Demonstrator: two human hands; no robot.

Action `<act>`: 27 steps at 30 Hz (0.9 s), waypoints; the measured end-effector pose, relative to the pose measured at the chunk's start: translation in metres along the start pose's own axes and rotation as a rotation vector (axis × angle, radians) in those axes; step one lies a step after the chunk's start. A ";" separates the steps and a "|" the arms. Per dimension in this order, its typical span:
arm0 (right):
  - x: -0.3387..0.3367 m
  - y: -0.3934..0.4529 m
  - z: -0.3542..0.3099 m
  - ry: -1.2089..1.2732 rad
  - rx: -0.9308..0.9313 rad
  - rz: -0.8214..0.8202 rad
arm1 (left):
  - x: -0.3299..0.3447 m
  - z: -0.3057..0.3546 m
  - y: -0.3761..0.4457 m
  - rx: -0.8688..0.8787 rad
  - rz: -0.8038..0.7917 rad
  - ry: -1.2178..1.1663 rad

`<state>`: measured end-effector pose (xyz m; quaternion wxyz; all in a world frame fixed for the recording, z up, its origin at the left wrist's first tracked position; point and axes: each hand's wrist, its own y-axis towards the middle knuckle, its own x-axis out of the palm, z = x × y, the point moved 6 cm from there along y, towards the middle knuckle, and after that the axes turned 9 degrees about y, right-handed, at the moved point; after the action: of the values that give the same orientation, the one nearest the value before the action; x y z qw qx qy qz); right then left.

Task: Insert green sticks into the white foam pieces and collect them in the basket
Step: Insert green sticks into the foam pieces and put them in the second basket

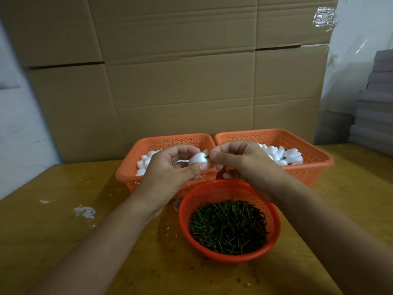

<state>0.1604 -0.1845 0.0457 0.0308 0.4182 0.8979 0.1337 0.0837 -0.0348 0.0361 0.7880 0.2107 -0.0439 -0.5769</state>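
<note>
My left hand [174, 165] grips a white foam piece [197, 159] above the gap between two orange baskets. My right hand [238, 159] pinches a short green stick [207, 157], whose tip meets the foam piece's right end. The left rectangular basket [136, 165] holds plain white foam pieces [144, 161]. In the right rectangular basket [314, 160] lie foam pieces [287, 155] with dark stick ends showing on some. A round red basket [229, 222] in front is filled with loose green sticks [228, 225].
The baskets stand on a yellow-brown wooden table [63, 220] with white foam crumbs [85, 211] at the left. Large cardboard boxes [180, 71] form a wall behind. Grey stacked boards [376, 111] rise at the far right.
</note>
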 end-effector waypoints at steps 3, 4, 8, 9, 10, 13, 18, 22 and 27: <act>0.002 -0.001 -0.002 -0.061 -0.031 0.007 | 0.000 0.000 0.000 0.011 0.003 0.008; 0.003 -0.001 -0.003 -0.069 -0.037 0.008 | 0.001 0.000 0.000 0.013 -0.004 0.007; 0.005 -0.002 -0.005 -0.102 -0.058 0.011 | 0.003 0.001 -0.001 0.027 -0.036 -0.001; 0.005 -0.002 -0.005 -0.104 -0.059 0.010 | 0.003 0.001 -0.002 0.032 -0.036 -0.002; 0.005 -0.003 -0.005 -0.101 -0.058 0.009 | 0.003 0.002 -0.002 0.036 -0.033 -0.005; 0.004 -0.003 -0.005 -0.089 -0.060 0.016 | 0.003 0.003 -0.002 0.045 -0.018 -0.012; 0.005 -0.002 -0.004 -0.092 -0.051 0.019 | 0.003 0.003 -0.002 0.055 -0.004 0.008; 0.005 -0.002 0.000 -0.092 -0.017 0.001 | 0.002 0.003 -0.001 0.060 0.010 0.021; 0.008 -0.001 0.007 -0.106 0.033 -0.046 | -0.005 0.008 0.001 0.056 0.072 -0.056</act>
<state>0.1559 -0.1779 0.0394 0.0743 0.4044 0.9065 0.0959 0.0801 -0.0326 0.0448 0.8004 0.2148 -0.0897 -0.5524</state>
